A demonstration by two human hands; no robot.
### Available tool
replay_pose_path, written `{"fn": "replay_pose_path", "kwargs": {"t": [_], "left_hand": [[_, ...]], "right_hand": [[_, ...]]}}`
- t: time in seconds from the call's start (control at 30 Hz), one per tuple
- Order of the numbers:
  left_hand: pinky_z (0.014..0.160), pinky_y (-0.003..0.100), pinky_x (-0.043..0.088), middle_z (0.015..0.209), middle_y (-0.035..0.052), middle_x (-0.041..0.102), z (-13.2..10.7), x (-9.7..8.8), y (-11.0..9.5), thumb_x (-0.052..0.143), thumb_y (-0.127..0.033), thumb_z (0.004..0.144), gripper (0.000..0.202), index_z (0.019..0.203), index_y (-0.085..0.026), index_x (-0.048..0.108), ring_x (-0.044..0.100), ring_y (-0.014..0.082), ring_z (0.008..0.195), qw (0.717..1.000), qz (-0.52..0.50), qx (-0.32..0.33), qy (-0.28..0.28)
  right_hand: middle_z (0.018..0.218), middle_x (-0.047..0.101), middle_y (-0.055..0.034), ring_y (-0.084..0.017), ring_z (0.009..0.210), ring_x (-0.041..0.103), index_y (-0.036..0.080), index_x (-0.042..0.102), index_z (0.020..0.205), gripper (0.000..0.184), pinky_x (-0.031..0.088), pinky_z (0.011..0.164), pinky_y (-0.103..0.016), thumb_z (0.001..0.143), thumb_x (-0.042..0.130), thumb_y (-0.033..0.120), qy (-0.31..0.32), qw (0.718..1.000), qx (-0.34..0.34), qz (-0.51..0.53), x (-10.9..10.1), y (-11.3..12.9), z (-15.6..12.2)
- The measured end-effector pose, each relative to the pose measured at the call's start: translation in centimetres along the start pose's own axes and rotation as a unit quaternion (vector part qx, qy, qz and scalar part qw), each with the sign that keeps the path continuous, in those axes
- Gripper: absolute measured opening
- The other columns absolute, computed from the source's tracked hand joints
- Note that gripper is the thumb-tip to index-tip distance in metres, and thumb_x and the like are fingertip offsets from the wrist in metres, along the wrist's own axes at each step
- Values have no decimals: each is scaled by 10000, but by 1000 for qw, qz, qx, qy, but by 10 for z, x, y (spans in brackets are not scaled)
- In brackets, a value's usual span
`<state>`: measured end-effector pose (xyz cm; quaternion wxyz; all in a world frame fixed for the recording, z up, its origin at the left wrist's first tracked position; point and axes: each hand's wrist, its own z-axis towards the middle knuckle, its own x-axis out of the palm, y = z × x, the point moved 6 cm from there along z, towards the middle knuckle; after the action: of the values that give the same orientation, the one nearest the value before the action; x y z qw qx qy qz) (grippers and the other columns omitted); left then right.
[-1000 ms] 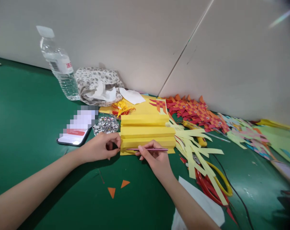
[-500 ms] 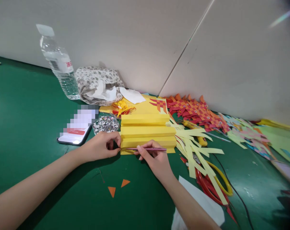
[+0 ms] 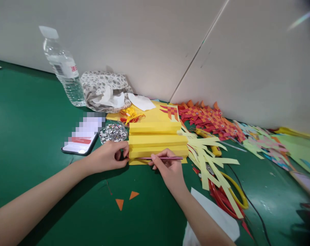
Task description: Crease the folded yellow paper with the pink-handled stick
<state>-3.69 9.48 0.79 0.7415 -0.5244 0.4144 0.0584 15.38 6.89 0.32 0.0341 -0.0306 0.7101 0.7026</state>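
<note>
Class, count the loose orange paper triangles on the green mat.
2: the left triangle and the right triangle lie side by side, low in the view. None seems hidden.

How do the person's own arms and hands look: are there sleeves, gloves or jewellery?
The left hand and right hand are bare: no gloves, rings or watch can be seen. The left forearm and right forearm are bare too; no sleeve reaches into view.
</note>
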Motion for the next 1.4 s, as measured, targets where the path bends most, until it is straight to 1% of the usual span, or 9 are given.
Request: {"fn": "replay_pose_path", "kwargs": {"t": [0.1, 0.17, 0.4, 0.6, 0.77, 1.0, 1.2, 1.27, 1.4], "left_hand": [[449, 131, 317, 480, -112, 464, 0, 0, 1, 585, -181, 733, 141, 713, -195, 447, 421, 45, 426, 1000, -2, -3, -1], [447, 131, 314, 472, -115, 459, 0, 0, 2, 588, -183, 732, 142, 716, -196, 447, 422, 45, 422, 1000, -3, -5, -2], [440, 130, 314, 474, -113, 481, 0, 0, 3, 595, -178, 723, 129, 722, -195, 467, 430, 42, 410, 1000, -5, -7, -6], [439, 129, 315, 475, -113, 480, 0, 0, 3, 597, -173, 719, 129, 719, -194, 470, 437, 41, 411, 1000, -6, -3, -8], [446, 129, 329, 488, -107, 493, 0, 0, 3, 601, -175, 717, 146, 704, -193, 457, 455, 44, 423, 1000, -8, -4, -5], [453, 137, 334, 494, -103, 493, 1, -2, 2, 598, -186, 720, 142, 697, -192, 458, 457, 47, 428, 1000, -4, -12, -5], [453, 141, 324, 488, -105, 486, 0, -1, 3, 593, -196, 725, 136, 708, -195, 458, 447, 50, 426, 1000, -3, -13, -5], [451, 142, 324, 484, -106, 483, 0, 0, 4, 593, -198, 725, 135, 710, -196, 459, 445, 51, 422, 1000, -5, -12, -5], [444, 142, 321, 484, -105, 487, 0, 1, 5, 593, -191, 721, 128, 718, -196, 465, 446, 52, 421, 1000, -11, -16, -1]], "right_hand": [[557, 659, 8, -121, 518, 617, 204, 547, 679, 239, 486, 499, -213, 766, 717, 346, -24, 1000, -2, 9, -4, 1, -1], [553, 656, 8, -121, 519, 616, 204, 548, 674, 237, 486, 500, -213, 771, 713, 344, -26, 1000, -10, 10, -5, 1, -1], [687, 723, -31, -142, 578, 647, 201, 580, 725, 204, 507, 534, -242, 793, 703, 349, 39, 999, -3, -8, 4, 0, -2], [708, 726, -36, -148, 591, 651, 199, 586, 738, 204, 498, 541, -249, 802, 693, 360, 52, 998, 1, -35, 7, 0, -1], [671, 713, -23, -142, 591, 638, 200, 569, 714, 205, 488, 567, -248, 806, 686, 342, 36, 998, -7, -54, 5, 1, -3], [603, 683, -5, -125, 525, 598, 202, 547, 690, 230, 454, 489, -220, 790, 696, 347, 0, 1000, 9, -7, 0, -4, 0], [542, 637, 13, -125, 498, 584, 211, 529, 671, 252, 463, 478, -226, 773, 702, 363, -35, 999, -1, -5, -5, 1, -1], [556, 647, 8, -132, 507, 592, 213, 535, 677, 249, 468, 483, -234, 778, 698, 371, -22, 1000, -4, -10, -4, 2, -2], [653, 712, -23, -144, 563, 624, 208, 572, 707, 221, 491, 529, -250, 789, 693, 373, 27, 999, -7, -31, 4, 4, -3]]}}
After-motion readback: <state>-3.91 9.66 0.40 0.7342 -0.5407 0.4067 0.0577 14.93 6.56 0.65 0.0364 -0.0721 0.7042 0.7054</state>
